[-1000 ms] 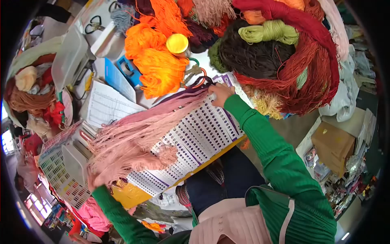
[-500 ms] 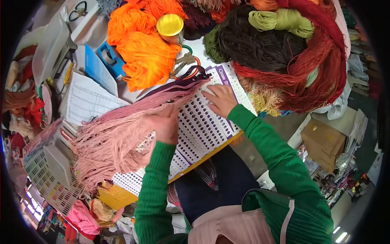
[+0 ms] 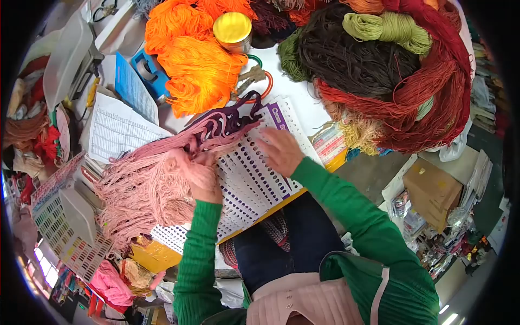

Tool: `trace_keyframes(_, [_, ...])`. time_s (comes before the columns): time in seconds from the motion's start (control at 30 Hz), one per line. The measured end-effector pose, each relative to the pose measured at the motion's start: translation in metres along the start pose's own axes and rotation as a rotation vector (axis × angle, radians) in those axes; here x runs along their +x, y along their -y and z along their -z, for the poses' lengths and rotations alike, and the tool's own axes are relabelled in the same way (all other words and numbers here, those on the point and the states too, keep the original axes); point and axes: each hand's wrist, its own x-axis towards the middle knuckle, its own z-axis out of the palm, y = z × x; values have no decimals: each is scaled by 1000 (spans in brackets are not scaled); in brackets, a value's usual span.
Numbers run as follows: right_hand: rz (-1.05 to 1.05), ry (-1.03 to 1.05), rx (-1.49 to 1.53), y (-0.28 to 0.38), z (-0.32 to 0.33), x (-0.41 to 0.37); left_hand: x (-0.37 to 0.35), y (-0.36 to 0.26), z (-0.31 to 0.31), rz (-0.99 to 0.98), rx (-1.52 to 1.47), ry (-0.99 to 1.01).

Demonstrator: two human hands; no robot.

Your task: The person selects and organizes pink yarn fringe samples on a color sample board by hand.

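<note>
A white card (image 3: 254, 187) with rows of punched holes and a purple heading lies at a slant in front of me. Long threads, pale pink (image 3: 141, 181) to dark purple (image 3: 235, 116), run along its upper left side. My left hand (image 3: 199, 176) is closed around a bunch of the pink threads, with part of its fingers hidden among them. Over the card's right part, my right hand (image 3: 283, 151) has its fingers stretched apart and holds nothing.
Orange yarn (image 3: 200, 70), a yellow-lidded can (image 3: 233, 30) and scissors (image 3: 253, 81) are at the back. A blue tape dispenser (image 3: 149, 73) and a printed sheet (image 3: 122, 130) lie left; dark and red yarn (image 3: 433, 108) fills the right.
My left hand and the threads have shifted left and bunched up. The card has slid left, exposing a coloured printed strip at its right. My right hand has moved left and down.
</note>
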Motion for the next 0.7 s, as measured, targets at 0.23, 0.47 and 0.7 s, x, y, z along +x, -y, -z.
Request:
trace_keyframes(0.23, [-142,176,-313,-43,27,-15,-29,51,-29,308,73,282])
trace_keyframes(0.47, [-140,168,-350,-44,24,-18,-17,86,-62,313,254,193])
trace_keyframes(0.7, [-147,80,-280,-38,29,-16,-23,76,-51,256,338,197])
